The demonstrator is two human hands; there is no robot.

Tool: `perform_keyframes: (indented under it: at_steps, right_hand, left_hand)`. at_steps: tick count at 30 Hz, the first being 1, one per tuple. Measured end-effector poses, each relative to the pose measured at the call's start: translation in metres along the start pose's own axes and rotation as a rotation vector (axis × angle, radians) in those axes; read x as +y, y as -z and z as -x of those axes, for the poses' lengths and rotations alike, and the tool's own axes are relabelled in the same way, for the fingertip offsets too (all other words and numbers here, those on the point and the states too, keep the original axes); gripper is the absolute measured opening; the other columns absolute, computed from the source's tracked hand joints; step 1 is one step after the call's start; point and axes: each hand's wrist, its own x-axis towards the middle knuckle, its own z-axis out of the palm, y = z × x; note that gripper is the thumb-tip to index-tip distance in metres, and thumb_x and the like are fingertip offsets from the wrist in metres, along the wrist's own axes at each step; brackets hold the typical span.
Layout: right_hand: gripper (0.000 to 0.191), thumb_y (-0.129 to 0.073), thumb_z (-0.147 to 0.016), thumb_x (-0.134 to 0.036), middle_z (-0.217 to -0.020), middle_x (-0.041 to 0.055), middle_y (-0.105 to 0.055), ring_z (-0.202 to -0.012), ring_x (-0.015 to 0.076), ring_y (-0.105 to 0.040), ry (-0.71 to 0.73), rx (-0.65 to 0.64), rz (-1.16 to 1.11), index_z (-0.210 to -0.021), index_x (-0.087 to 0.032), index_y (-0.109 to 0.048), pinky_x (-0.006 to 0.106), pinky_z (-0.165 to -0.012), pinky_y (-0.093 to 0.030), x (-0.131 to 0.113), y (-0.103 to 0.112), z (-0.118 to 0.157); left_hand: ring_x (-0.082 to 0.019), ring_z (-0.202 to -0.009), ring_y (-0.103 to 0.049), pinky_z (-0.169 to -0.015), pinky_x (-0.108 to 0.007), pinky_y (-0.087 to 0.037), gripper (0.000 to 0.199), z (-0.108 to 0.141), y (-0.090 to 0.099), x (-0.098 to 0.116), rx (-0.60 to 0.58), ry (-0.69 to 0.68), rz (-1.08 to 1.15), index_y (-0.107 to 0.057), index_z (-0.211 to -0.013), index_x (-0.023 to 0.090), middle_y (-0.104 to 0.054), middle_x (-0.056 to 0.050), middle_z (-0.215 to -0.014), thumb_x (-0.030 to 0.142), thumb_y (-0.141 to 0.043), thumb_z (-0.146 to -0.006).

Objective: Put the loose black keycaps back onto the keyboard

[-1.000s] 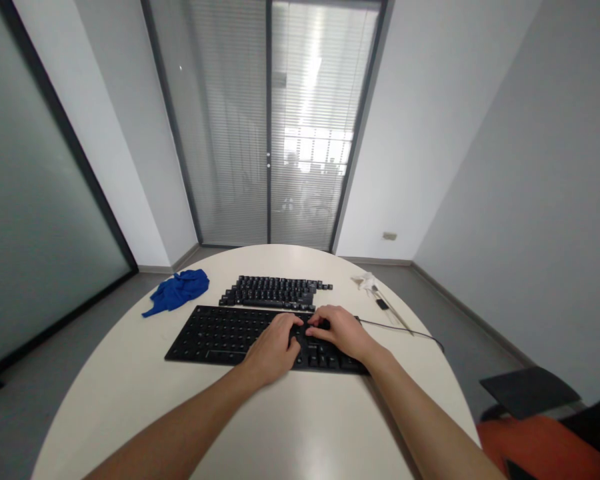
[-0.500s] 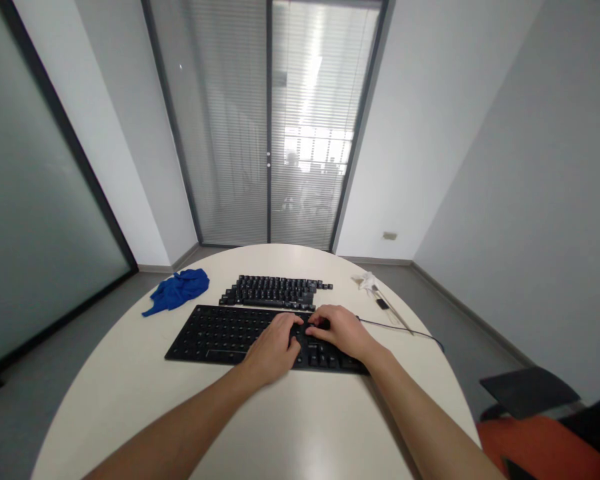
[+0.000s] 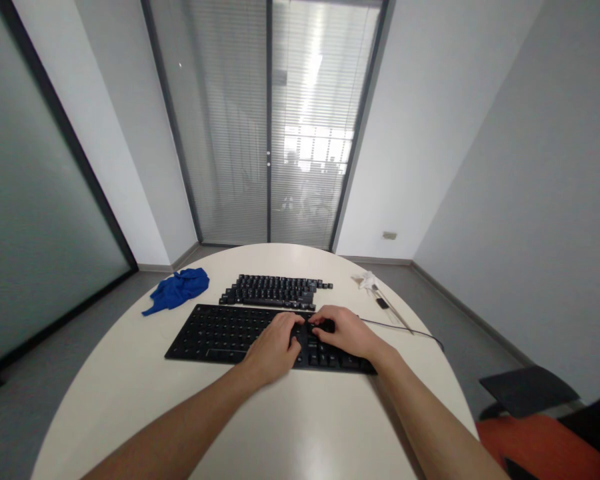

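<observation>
A black keyboard [image 3: 215,333] lies near the middle of the round table; bare key positions fill its left and middle, while keys stand on its right end. Over its middle rests my left hand [image 3: 276,341], touching the board, thumb and index finger apart, nothing visible between them. My right hand [image 3: 346,328] is just to the right, over the keyed end, thumb and index finger curled close together at the board. Whatever is between those fingertips is too small to make out. Behind the keyboard, loose black keycaps [image 3: 275,291] lie in rows.
A crumpled blue cloth [image 3: 180,289] is at the table's left. To the right lie a white crumpled piece [image 3: 365,281], a small black piece [image 3: 381,303], a thin stick [image 3: 395,312] and the cable [image 3: 405,327]. An orange chair [image 3: 535,447] stands beyond the table [image 3: 280,433].
My right hand has shifted slightly to the right, its fingertips still at the keyboard. My left hand has stayed nearly in place.
</observation>
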Motion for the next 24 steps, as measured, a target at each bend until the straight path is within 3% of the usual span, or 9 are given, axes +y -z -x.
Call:
perform_keyframes:
  at_steps: [24]
  right_hand:
    - [0.018,-0.068,-0.085,-0.025,-0.096,0.0044,-0.074,-0.090,0.0214,-0.066,0.061,-0.016,0.005,-0.101,-0.023,-0.074,0.033,-0.085,-0.051,0.0027,-0.0017,-0.0013]
  left_hand:
    - [-0.025,-0.118,-0.052,-0.107,-0.043,-0.043,0.039,0.0008,0.0014,0.0019,-0.030,-0.110,-0.072,-0.056,-0.115,0.019,-0.061,-0.009,-0.115,0.003,-0.048,-0.081]
